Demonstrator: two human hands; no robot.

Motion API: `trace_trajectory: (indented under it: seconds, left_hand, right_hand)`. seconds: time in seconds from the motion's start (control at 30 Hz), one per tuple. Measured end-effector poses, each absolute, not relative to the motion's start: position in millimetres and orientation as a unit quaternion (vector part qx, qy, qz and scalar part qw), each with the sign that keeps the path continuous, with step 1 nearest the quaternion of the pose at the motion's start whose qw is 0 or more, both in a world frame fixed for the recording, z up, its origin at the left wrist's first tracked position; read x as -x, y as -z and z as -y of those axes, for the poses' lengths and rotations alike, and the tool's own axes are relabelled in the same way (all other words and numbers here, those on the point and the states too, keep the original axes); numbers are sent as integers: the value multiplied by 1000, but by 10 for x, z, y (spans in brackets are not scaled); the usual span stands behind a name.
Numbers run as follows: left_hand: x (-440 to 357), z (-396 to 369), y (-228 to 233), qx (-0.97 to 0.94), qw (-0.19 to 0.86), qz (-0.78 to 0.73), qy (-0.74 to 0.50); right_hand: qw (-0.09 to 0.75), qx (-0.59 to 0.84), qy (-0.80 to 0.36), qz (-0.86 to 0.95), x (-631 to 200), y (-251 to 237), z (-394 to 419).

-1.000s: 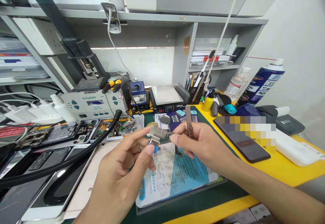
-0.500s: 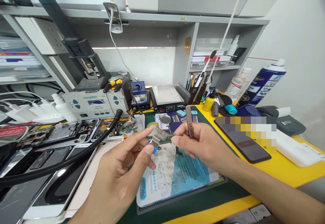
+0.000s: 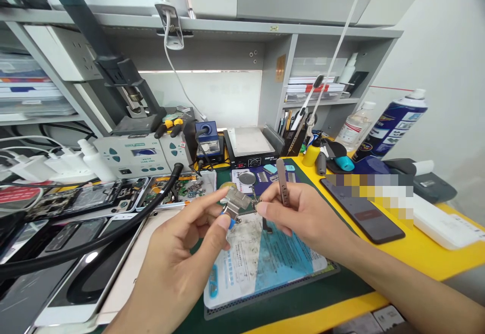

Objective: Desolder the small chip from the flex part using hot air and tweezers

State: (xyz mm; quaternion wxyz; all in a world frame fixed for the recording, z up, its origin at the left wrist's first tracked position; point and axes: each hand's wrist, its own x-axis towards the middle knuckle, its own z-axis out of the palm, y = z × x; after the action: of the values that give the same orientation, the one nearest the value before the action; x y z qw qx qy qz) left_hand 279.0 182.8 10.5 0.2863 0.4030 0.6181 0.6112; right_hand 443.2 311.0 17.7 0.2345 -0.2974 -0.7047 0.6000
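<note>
Small metal part (image 3: 238, 201) pinched in left hand (image 3: 182, 268); tweezers (image 3: 282, 187) gripped in right hand (image 3: 303, 218).
Held above blue mat (image 3: 265, 260), clear of bench clutter; mat print unreadable.

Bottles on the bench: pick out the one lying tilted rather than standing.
The blue-and-white spray can at the far right leans over on its side; the yellow bottle and the clear bottle stand upright.

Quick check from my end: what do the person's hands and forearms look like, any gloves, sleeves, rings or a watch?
Both are bare. The left hand has no glove and no ring that shows. The right hand is also ungloved, with short nails, and its forearm runs bare to the frame's lower right edge: no sleeve, watch or strap in view. The left wrist is mostly cut off by the bottom edge.
</note>
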Motion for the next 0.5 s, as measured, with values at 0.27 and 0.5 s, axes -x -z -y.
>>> trace_trajectory:
  seconds: [0.27, 0.5]
  left_hand:
    - [-2732, -1828, -107, -433, 266, -637, -579]
    - [-2742, -1815, -119, -459, 255, -642, -560]
  right_hand:
    - [266, 265, -597, 710, -4450, -143, -3134]
    - [267, 263, -612, 696, -4466, -142, -3139]
